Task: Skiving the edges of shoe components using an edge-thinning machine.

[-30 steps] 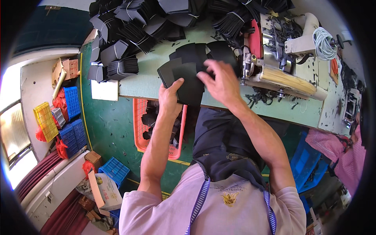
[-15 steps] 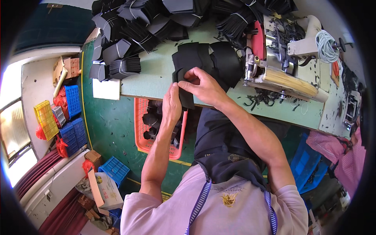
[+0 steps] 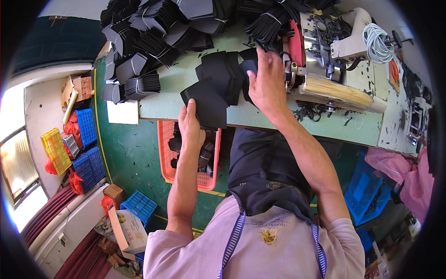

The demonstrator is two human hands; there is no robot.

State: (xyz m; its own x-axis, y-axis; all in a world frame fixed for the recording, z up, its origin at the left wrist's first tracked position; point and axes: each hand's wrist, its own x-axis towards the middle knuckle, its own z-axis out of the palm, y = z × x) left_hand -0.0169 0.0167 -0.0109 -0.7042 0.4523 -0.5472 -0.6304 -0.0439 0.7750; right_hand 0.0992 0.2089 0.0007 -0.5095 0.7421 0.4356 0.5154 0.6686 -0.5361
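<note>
My left hand (image 3: 191, 124) pinches the lower left edge of a flat black cut piece (image 3: 207, 104), thumb on top and the other fingers beneath. That piece reaches over the table's front edge; whether it is one layer or several I cannot tell. Behind it lie overlapping black pieces (image 3: 219, 67) on the table. To the right, my right hand (image 3: 269, 86) lies over another group of black pieces (image 3: 248, 58), thumb and fingers spread apart. Its palm hides most of that group.
Tied bundles of black pieces (image 3: 160, 46) crowd the table's back left. A machine with a wooden front bar (image 3: 337, 90) stands right of my right hand, black scraps (image 3: 313, 111) before it. Below the table edge is a pink-orange plastic basket (image 3: 166, 153) of black pieces.
My hands have parted. The right one has moved right onto the other black pieces, while the left one has shifted left and down with the cut piece, which now lies flatter.
</note>
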